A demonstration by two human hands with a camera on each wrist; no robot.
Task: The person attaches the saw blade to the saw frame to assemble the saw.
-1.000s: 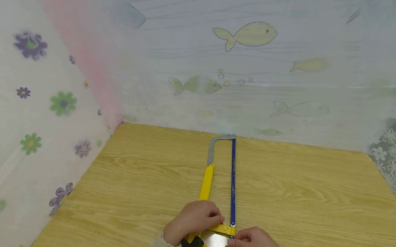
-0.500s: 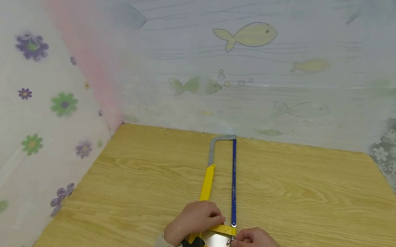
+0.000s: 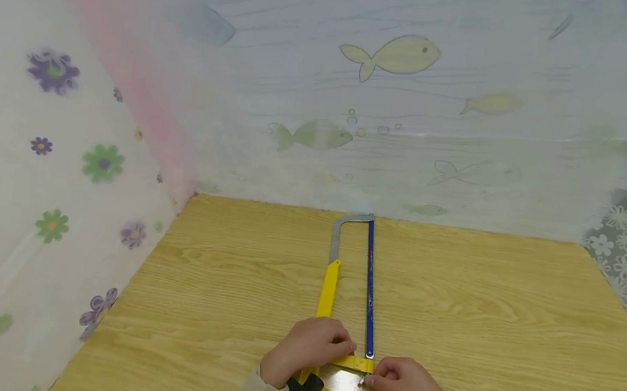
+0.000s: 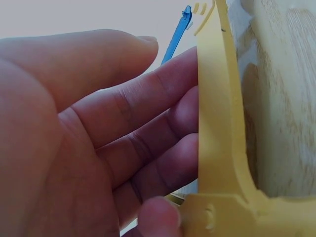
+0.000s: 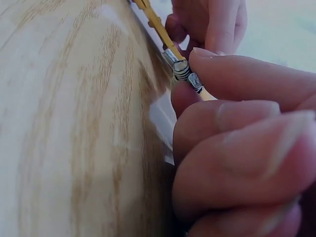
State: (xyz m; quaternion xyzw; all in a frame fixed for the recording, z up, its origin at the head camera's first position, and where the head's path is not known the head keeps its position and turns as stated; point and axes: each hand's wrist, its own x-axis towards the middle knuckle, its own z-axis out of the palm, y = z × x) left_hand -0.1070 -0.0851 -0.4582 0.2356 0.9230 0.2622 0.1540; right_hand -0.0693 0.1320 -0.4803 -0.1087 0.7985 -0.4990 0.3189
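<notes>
A hacksaw with a yellow and grey frame lies on the table, its blue blade on the right side. My left hand holds the yellow frame near the handle, fingers curled against it in the left wrist view and the thumb apart. At the near end of the blade, the right hand pinches a small metal wing nut between thumb and index finger. The screw thread shows beside the fingertips in the right wrist view. Part of the handle is cut off by the bottom edge of the head view.
The wood-grain table extends on both sides of the saw. Behind it rises a wall covering printed with fish, and flower-patterned sheeting stands at the left. The saw's far end nearly meets the back wall.
The right fingers shift slightly at the wing nut, which shows at a different angle in each frame. The left hand and the hacksaw stay in place.
</notes>
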